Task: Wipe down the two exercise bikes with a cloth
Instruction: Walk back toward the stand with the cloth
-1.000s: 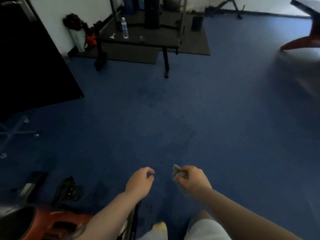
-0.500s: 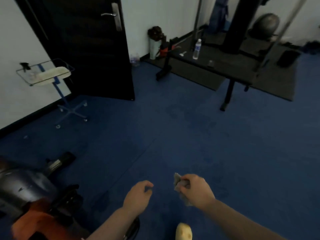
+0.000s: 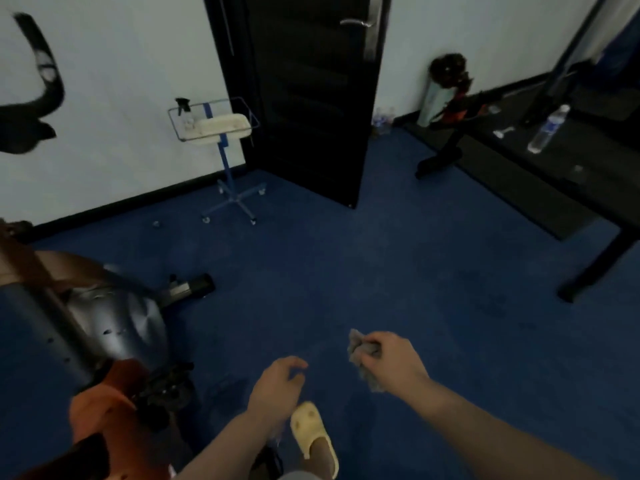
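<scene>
An exercise bike [image 3: 104, 327] with a grey flywheel housing and orange frame fills the lower left; its black handlebar [image 3: 38, 95] shows at the upper left edge. My right hand [image 3: 391, 362] is closed around a crumpled grey cloth [image 3: 360, 351], held low over the blue floor, well to the right of the bike. My left hand [image 3: 277, 386] hangs beside it with fingers loosely curled and nothing in them, closer to the bike's pedal area [image 3: 166, 386]. Only one bike is in view.
A blue wheeled stand [image 3: 228, 174] with a wire tray, spray bottle and white towel stands by the wall. A black door [image 3: 308, 91] is open behind it. A dark bench frame with a water bottle [image 3: 547, 129] sits at right. My foot in a yellow slipper [image 3: 311, 434] is below.
The view has swung left, bringing the bike, the wheeled stand and the door into sight. Both hands keep their pose, the right one still gripping the cloth.
</scene>
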Motion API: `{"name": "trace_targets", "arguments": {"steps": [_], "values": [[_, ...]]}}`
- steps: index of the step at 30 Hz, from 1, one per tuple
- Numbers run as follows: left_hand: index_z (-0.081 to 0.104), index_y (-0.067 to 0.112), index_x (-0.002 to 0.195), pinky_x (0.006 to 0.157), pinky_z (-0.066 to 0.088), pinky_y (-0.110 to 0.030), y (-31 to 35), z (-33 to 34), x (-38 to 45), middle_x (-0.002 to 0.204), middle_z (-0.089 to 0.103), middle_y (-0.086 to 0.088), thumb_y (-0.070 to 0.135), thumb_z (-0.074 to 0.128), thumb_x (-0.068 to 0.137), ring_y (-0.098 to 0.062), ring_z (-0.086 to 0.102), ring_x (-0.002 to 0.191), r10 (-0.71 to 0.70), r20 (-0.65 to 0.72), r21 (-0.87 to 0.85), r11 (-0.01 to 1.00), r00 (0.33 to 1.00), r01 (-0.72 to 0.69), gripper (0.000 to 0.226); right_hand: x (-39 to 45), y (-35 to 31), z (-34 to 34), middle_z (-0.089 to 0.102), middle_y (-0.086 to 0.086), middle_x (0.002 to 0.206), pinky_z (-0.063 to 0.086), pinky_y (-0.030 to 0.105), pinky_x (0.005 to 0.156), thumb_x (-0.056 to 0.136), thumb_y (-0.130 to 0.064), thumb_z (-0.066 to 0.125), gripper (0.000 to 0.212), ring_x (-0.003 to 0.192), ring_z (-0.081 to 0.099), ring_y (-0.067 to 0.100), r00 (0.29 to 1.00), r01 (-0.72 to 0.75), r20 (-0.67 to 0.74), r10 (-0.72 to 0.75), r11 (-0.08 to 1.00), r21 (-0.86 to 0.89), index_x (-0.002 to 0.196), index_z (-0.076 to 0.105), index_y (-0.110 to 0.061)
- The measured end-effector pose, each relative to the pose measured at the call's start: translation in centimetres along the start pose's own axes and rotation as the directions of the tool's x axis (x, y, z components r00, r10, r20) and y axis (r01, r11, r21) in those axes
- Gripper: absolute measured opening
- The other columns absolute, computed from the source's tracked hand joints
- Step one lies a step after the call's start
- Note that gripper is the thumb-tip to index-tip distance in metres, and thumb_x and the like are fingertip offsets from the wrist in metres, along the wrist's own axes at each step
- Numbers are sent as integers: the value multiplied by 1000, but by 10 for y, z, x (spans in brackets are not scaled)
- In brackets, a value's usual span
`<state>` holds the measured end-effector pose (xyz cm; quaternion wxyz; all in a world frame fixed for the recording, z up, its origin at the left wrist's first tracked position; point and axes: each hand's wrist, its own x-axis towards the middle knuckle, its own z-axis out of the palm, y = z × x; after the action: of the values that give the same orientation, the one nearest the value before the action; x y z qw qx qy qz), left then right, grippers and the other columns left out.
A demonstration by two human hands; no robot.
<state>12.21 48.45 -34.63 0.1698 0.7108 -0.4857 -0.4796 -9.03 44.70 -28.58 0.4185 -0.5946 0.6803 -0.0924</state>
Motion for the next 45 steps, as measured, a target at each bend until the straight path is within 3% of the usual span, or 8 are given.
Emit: {"name": "trace_targets", "arguments": {"steps": [5, 12, 18, 23, 29, 35, 40, 45], "values": [[62, 25, 108, 93, 42, -19, 44, -43, 74, 117, 59, 7, 13, 49, 95, -11, 58, 111, 32, -69, -56, 998, 997, -36, 22, 80, -39, -28, 67, -7, 97, 59, 34, 76, 87, -31, 60, 18, 85, 66, 8, 998, 37, 45, -34, 997, -67, 102, 66, -23], [63, 22, 116, 99, 43, -23, 100, -91, 168, 119, 58, 8, 15, 48, 96, -10, 56, 111, 22, -124, -43, 999, 992, -27, 26, 186, -89, -62, 69, -3, 101, 58, 37, 79, 89, -27, 60, 22, 90, 67, 12, 996, 83, 42, -82, 996, -15, 109, 65, -19], [60, 25, 116, 92, 39, -16, 133, -116, 254, 123, 54, 11, 17, 47, 97, -6, 52, 113, 3, -172, -73, 997, 985, -16, 24, 298, -124, -82, 63, -5, 106, 52, 27, 83, 88, -39, 61, 24, 93, 60, 8, 986, 161, 65, -155, 983, -93, 105, 65, -23], [59, 24, 117, 85, 45, -20, 160, -156, 322, 126, 57, 5, 17, 46, 96, -7, 55, 104, -112, -247, -87, 992, 963, 93, 26, 390, -168, -104, 63, -8, 102, 54, 28, 82, 84, -43, 64, 25, 91, 61, 6, 968, 223, 143, -208, 970, -97, 102, 66, -25], [60, 22, 119, 93, 47, -26, 205, -204, 394, 128, 58, 4, 16, 46, 95, -11, 57, 110, -137, -346, -133, 986, 928, 96, 28, 487, -229, -126, 63, -9, 102, 52, 23, 79, 85, -42, 64, 26, 90, 60, 3, 936, 309, 210, -282, 945, -105, 103, 66, -23], [58, 23, 119, 85, 44, -22, 207, -263, 461, 128, 57, 4, 17, 46, 96, -9, 56, 106, -171, -393, -169, 979, 903, 112, 27, 566, -299, -109, 63, -10, 100, 53, 23, 75, 83, -43, 66, 26, 88, 60, 3, 916, 349, 258, -308, 927, -133, 101, 65, -25], [59, 24, 118, 86, 46, -26, 197, -333, 527, 130, 57, 3, 17, 46, 95, -14, 57, 112, -148, -361, -102, 988, 921, 118, 28, 627, -366, -84, 65, -11, 96, 53, 21, 72, 84, -39, 66, 20, 84, 60, 1, 920, 354, 222, -322, 927, -124, 99, 65, -25], [58, 31, 115, 74, 48, -24, 186, -414, 583, 124, 57, 7, 22, 45, 95, -7, 57, 90, -148, -371, -70, 989, 917, 132, 26, 678, -426, -62, 62, -12, 94, 44, 13, 63, 84, -36, 68, 15, 80, 57, -2, 934, 326, 191, -302, 939, -107, 96, 62, -28]]}}
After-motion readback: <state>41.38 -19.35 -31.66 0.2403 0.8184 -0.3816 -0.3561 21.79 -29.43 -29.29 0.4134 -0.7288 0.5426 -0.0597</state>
